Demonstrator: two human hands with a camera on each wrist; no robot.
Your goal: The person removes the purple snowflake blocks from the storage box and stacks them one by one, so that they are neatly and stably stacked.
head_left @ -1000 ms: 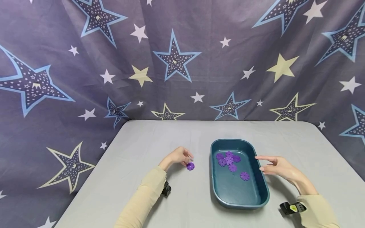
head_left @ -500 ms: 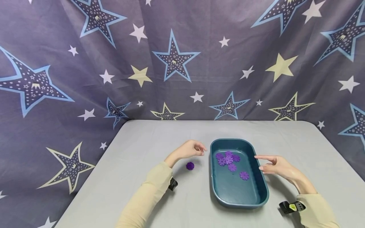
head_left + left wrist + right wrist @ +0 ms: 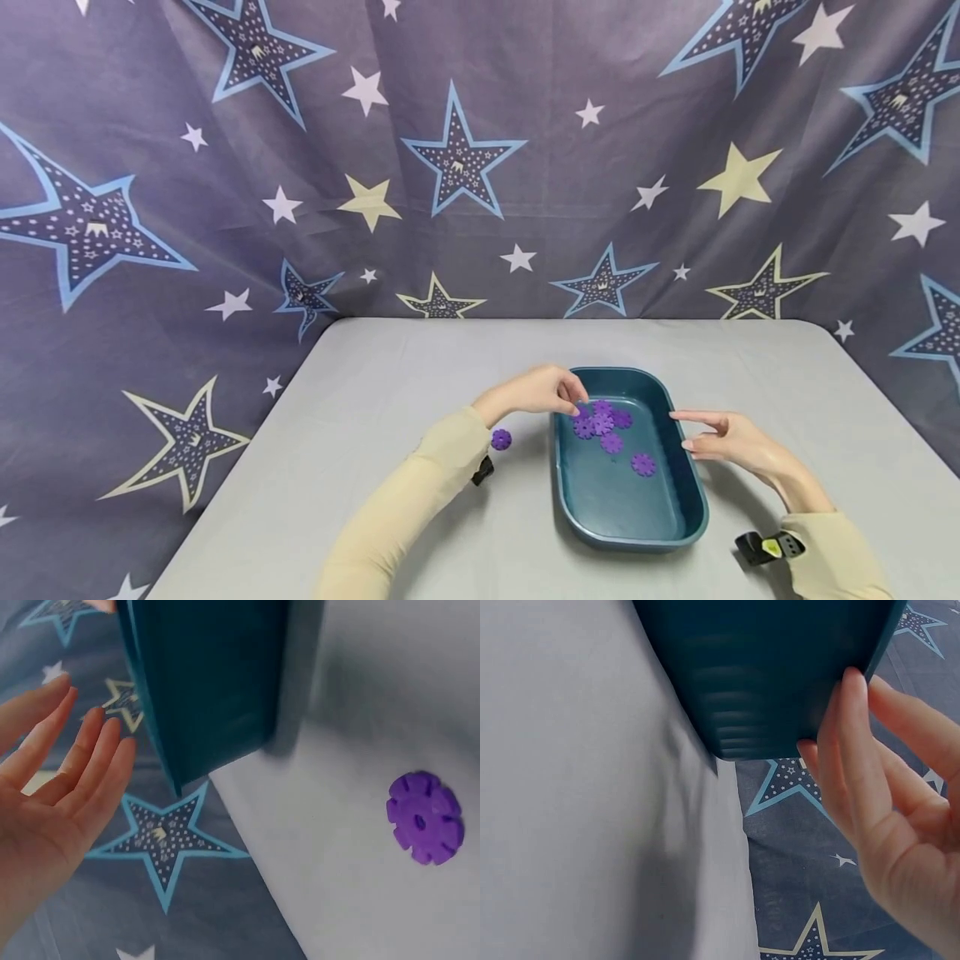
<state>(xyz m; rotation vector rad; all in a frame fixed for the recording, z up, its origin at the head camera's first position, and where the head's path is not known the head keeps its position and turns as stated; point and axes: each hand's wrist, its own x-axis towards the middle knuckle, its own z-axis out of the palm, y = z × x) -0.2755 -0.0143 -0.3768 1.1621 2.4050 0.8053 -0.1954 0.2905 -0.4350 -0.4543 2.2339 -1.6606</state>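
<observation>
Hands (image 3: 542,390) (image 3: 738,439) now both at tray (image 3: 630,504)

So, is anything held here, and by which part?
Left hand: nothing visible. Right hand: fingers touch the tray at its right rim; whether they grip is unclear.

Finding the left hand (image 3: 536,390) in a different spot now: across the left rim of the tray (image 3: 645,543), with fingertips right at the pile of purple discs (image 3: 602,422), hiding a bit of its left side plus some of the rim near the far corner. Can't tell if actually touching, tbh. A second ago, way back beside the loose purple disc (image 3: 501,439); half a second ago, past that but just short of the tray. Also seeing the left sleeve (image 3: 416,490) further forward and right, with the cuff now just beside that loose disc, and the black wrist camera (image 3: 483,471) shifted along too.
</observation>
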